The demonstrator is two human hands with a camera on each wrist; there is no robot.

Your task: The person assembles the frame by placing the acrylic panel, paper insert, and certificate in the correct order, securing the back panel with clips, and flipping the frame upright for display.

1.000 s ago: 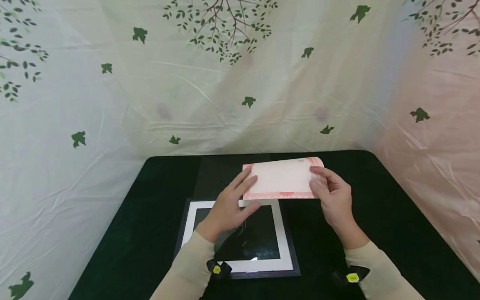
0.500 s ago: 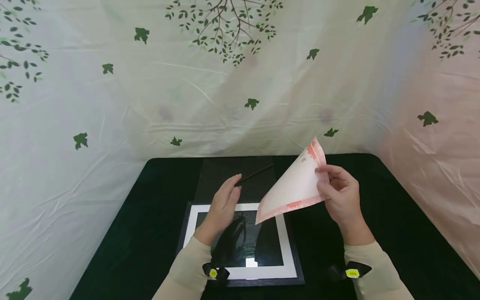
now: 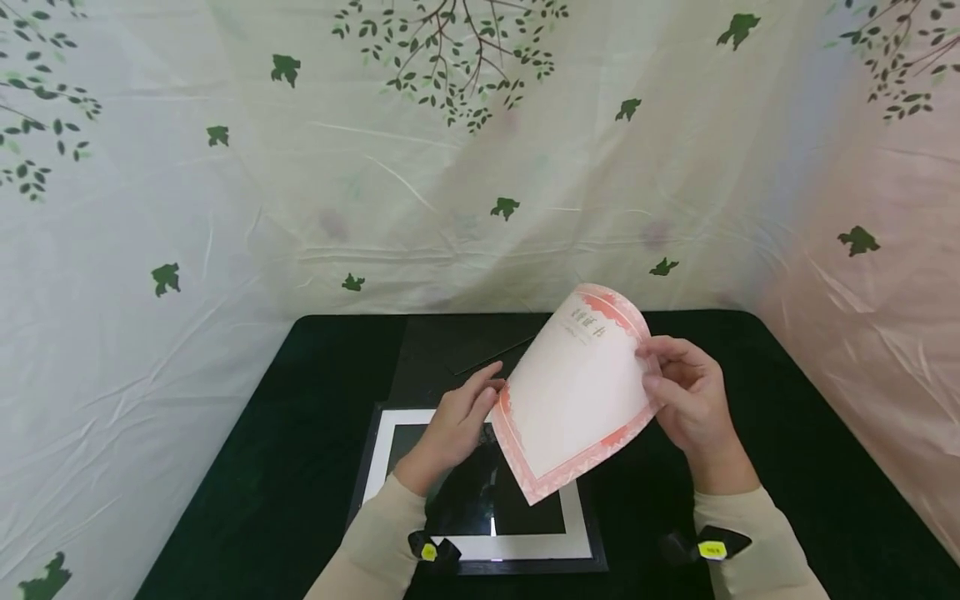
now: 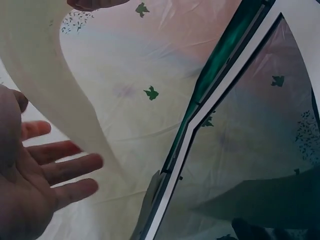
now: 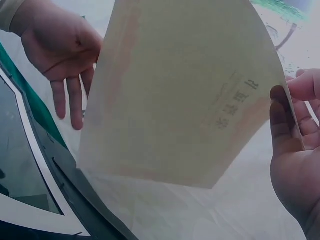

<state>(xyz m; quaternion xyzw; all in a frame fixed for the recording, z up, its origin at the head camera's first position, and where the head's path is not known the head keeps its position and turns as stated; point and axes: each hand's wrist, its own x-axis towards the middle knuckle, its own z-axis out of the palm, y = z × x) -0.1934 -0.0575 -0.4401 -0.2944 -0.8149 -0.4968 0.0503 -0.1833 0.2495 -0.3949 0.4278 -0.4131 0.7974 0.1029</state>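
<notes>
A white paper certificate (image 3: 573,392) with a pink-red patterned border and printed characters near its top is held up, bowed and tilted, over the picture frame. My right hand (image 3: 692,412) pinches its right edge between thumb and fingers. My left hand (image 3: 452,427) is at the sheet's left edge, its fingers extended; in the left wrist view these fingers (image 4: 72,167) are spread beside the curved sheet (image 4: 55,95). Beneath lies the picture frame (image 3: 525,567), dark-edged with a white mat and a glossy dark middle. The certificate covers its upper right part.
The table (image 3: 255,467) has a dark green cover. Behind the frame lies a dark flat panel (image 3: 431,354) with a thin dark strip rising from it. A pale curtain (image 3: 420,217) with leaf prints hangs round the back and sides.
The left hand came off the sheet, then moved back to its left edge. The right hand kept its grip while the certificate turned from level to tilted, its printed face now more visible.
</notes>
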